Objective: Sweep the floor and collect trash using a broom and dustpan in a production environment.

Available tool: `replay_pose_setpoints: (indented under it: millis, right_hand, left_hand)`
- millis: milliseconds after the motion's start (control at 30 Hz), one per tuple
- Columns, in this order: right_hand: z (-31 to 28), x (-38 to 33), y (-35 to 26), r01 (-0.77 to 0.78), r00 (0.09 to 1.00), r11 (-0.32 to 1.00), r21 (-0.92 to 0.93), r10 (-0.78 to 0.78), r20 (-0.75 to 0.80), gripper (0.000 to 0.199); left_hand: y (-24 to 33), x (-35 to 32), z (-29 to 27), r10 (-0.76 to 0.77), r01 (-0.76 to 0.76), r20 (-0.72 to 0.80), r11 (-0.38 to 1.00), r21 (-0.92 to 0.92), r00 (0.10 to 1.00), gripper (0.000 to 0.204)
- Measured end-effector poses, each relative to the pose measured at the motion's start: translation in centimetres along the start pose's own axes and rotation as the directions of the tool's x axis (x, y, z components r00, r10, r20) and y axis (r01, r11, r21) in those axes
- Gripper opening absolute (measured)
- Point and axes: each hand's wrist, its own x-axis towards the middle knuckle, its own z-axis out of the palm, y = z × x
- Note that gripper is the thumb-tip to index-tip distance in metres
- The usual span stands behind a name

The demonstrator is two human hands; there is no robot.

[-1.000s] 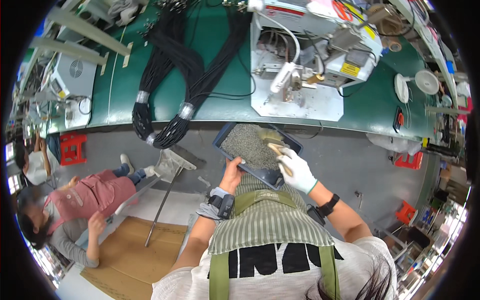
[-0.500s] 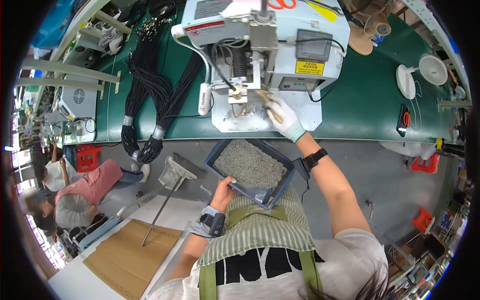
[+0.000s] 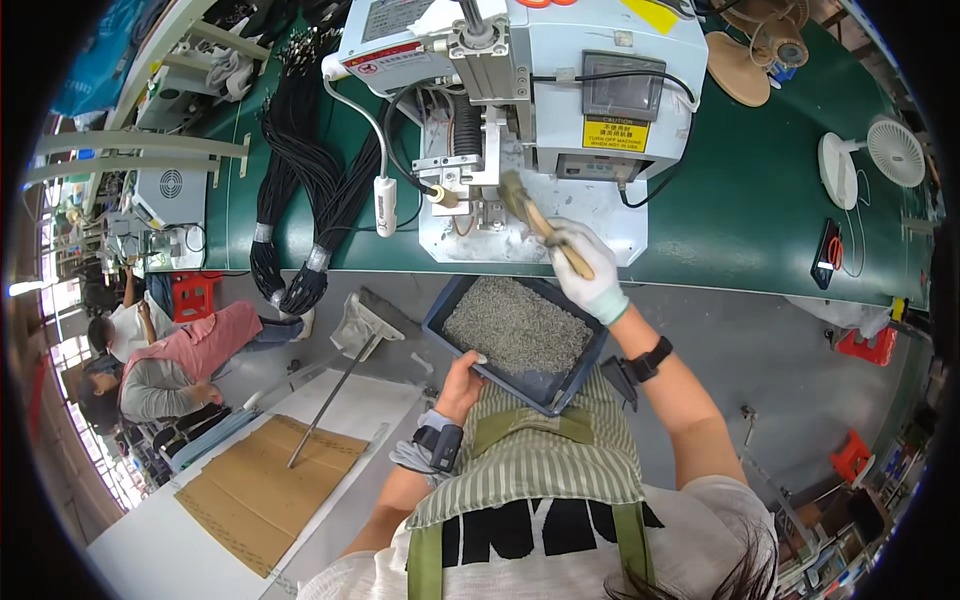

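My right hand [image 3: 588, 268], in a white glove, grips the wooden handle of a brush [image 3: 540, 222]. Its bristles are over the metal base plate [image 3: 575, 205] of a bench machine [image 3: 490, 130], just right of the machine's small metal fixture. Bare-skinned, my left hand [image 3: 461, 385] holds the near left edge of a dark blue tray [image 3: 552, 402], thumb over the rim. Many tiny grey metal pieces [image 3: 515, 322] fill most of that tray, which is below the bench's front edge, against my apron.
Bundled black cords [image 3: 300, 150] lie on the green bench left of the machine. A small white fan [image 3: 893, 150] and a phone [image 3: 827, 255] lie to the right. A dustpan [image 3: 365, 325] stands on the floor; another person [image 3: 190, 365] sits at far left.
My right hand has drawn the brush back toward me and slightly right, so its bristles now show clear of the fixture. My left hand still holds the tray.
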Motion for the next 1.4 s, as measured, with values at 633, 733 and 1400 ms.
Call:
replay_pose_setpoints:
  millis: [633, 733, 1400]
  right_hand:
    - [10.5, 6.0, 0.6, -0.033, 0.643, 0.351, 0.936, 0.724, -0.249, 0.014]
    - [10.4, 5.1, 3.2, -0.131, 0.672, 0.471, 0.872, 0.689, -0.271, 0.014]
    - [1.9, 0.9, -0.6, -0.077, 0.989, 0.995, -0.061, 0.068, -0.131, 0.018]
  left_hand:
    - [2.1, -2.4, -1.3, -0.023, 0.026, -0.119, 0.999, 0.03, 0.993, 0.006]
    - [2.5, -2.4, -0.1, 0.031, -0.023, -0.103, 0.997, 0.079, 0.994, 0.013]
    - [-1.3, 0.0, 2.1, 0.007, -0.007, 0.004, 1.0, -0.003, 1.0, 0.005]
